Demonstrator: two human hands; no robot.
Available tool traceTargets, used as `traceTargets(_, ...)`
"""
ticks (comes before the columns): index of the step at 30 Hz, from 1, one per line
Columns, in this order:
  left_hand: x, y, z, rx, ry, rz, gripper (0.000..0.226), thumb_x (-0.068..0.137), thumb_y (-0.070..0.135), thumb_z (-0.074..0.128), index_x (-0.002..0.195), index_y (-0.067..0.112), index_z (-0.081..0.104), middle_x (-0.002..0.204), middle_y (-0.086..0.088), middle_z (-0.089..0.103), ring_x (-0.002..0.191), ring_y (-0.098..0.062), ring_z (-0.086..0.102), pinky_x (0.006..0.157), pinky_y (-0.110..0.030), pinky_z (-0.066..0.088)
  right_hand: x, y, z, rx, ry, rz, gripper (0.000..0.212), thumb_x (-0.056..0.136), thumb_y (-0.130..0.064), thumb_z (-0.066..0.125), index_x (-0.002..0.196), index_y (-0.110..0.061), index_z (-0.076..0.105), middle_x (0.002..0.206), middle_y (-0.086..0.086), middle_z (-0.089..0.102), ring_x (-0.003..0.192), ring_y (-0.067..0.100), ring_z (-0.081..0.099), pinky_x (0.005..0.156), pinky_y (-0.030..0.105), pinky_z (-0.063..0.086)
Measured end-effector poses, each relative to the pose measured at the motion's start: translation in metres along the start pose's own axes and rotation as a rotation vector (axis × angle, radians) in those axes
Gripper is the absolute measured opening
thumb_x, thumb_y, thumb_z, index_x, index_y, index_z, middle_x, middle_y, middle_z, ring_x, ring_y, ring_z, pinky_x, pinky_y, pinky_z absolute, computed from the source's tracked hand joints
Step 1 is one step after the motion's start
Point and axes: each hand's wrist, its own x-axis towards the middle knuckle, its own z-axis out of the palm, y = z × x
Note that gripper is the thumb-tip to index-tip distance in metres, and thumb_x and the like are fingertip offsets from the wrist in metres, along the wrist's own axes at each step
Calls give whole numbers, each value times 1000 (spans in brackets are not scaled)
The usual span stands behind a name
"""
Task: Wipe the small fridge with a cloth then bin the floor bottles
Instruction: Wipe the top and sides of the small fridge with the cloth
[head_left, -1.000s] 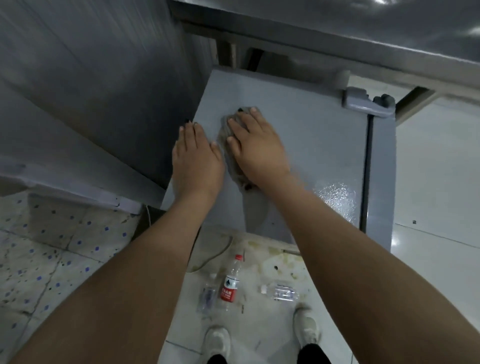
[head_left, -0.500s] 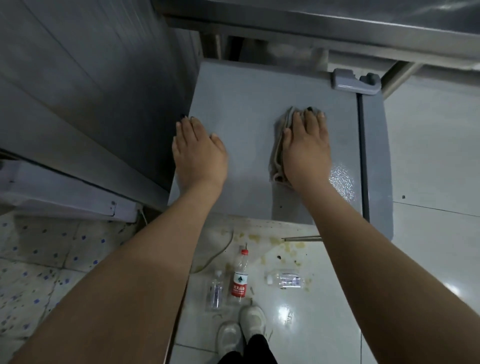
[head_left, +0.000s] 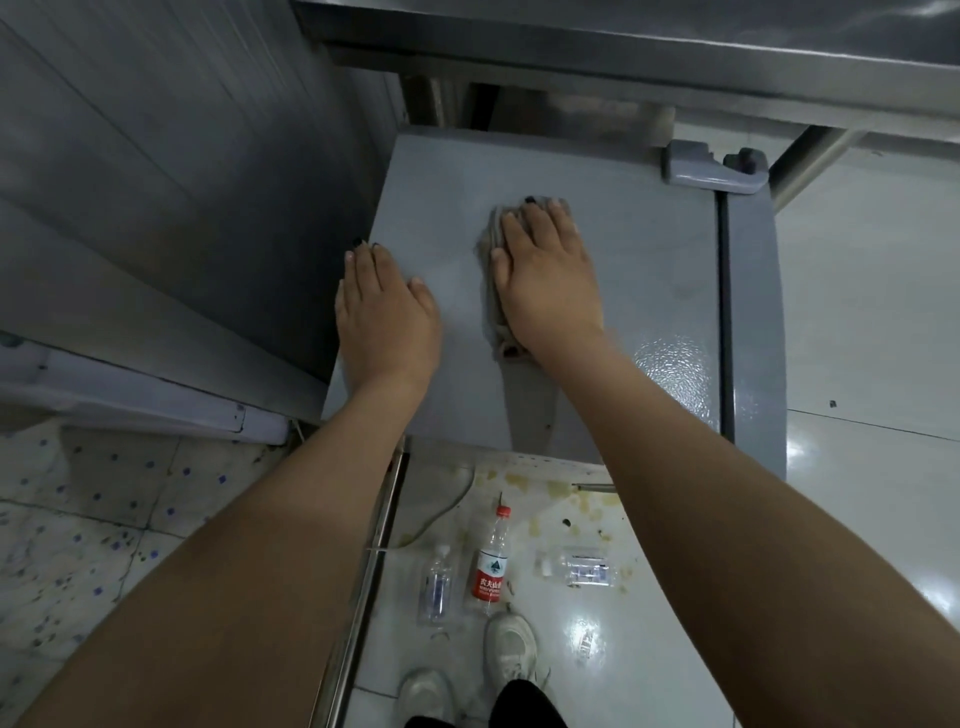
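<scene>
The right hand lies flat on a grey cloth, fingers straight and close together, pressing it against the top of the small fridge. The cloth is bunched under the palm. A strip of it shows along the thumb side, and a little edge pokes out just past the fingertips. Beyond those fingertips and off toward the little-finger side, the fridge's hinge cover sits at the far corner.

The left hand rests palm-down on the bare fridge top, apart from the cloth. Its fingers are straight and together and hold nothing, and the fingertips reach the fridge's left edge.

Three bottles lie on the tiled floor well below the wrists, in front of the fridge. A red-labelled bottle with a red cap points toward the fridge. A clear bottle lies just beside it on the left-hand side. Another clear bottle lies crosswise on the right-hand side, near yellowish stains. Two white shoes stand close behind the bottles. A steel counter edge runs across above the fridge.
</scene>
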Motion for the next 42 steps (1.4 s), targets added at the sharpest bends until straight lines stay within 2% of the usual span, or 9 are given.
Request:
traceTargets(4, 0, 0, 0, -19, -6, -12, 54, 100, 27, 25, 147, 3, 16, 156, -12, 14, 144, -21, 8, 117, -33, 5, 16, 5, 0, -8, 69, 85, 59, 92, -36, 18, 137, -8, 44, 145, 16, 39, 139, 33, 26, 116, 41, 19)
traceTargets(8, 1, -1, -1, -44, 3, -20, 53, 99, 26, 28, 146, 3, 19, 156, -12, 16, 144, -22, 10, 117, -33, 6, 14, 10, -5, -14, 30, 181, 50, 98, -31, 30, 143, -10, 32, 153, 12, 25, 143, 29, 12, 117, 38, 10)
traceTargets(14, 2, -2, -1, -70, 0, -7, 54, 98, 26, 29, 146, 2, 19, 155, -13, 17, 144, -23, 11, 118, -34, 8, -6, 6, -17, -1, -49, 209, 68, 92, -51, 37, 147, -14, 24, 156, 8, 16, 145, 26, 1, 117, 36, 5)
traceTargets(19, 3, -3, -2, -90, -10, -2, 55, 98, 25, 30, 145, 1, 17, 155, -14, 16, 144, -23, 10, 118, -34, 5, -31, -1, -18, 3, -19, 211, 58, 95, -43, 41, 145, -15, 30, 155, 7, 22, 144, 25, 6, 116, 35, 9)
traceTargets(25, 2, -5, -7, -124, -33, 37, 55, 97, 22, 34, 145, -1, 19, 155, -16, 15, 144, -25, 10, 117, -33, 3, -66, -23, -11, 87, 103, 245, 45, 94, -28, 49, 135, -11, 47, 148, 5, 38, 142, 24, 18, 111, 31, 23)
traceTargets(28, 3, -11, -10, -149, -70, 121, 54, 96, 22, 37, 144, 0, 23, 155, -15, 16, 144, -26, 8, 117, -34, 2, -79, -32, -7, 121, 110, 258, 41, 95, -25, 50, 133, -11, 50, 146, 4, 40, 142, 22, 21, 111, 27, 21)
traceTargets(33, 4, -32, -18, -191, -209, 376, 50, 96, 21, 39, 141, 1, 29, 154, -15, 17, 144, -25, 10, 118, -36, 5, -93, -41, -11, 250, 145, 314, 38, 93, -23, 54, 129, -9, 55, 142, 6, 46, 139, 21, 29, 106, 25, 24)
traceTargets(38, -9, -50, -34, -350, -311, 510, 43, 96, 17, 43, 135, 1, 39, 151, -14, 25, 142, -24, 15, 117, -32, 10, -113, -61, -12, 452, 307, 445, 35, 90, -19, 59, 123, -8, 59, 134, 8, 54, 130, 21, 44, 104, 18, 26)
traceTargets(42, -25, -64, -51, -447, -360, 574, 43, 98, 19, 41, 139, 7, 37, 154, -6, 20, 144, -16, 10, 114, -26, 8, -133, -83, -7, 661, 436, 542, 35, 91, -18, 59, 126, -11, 58, 134, 6, 54, 128, 18, 46, 109, 34, 34)
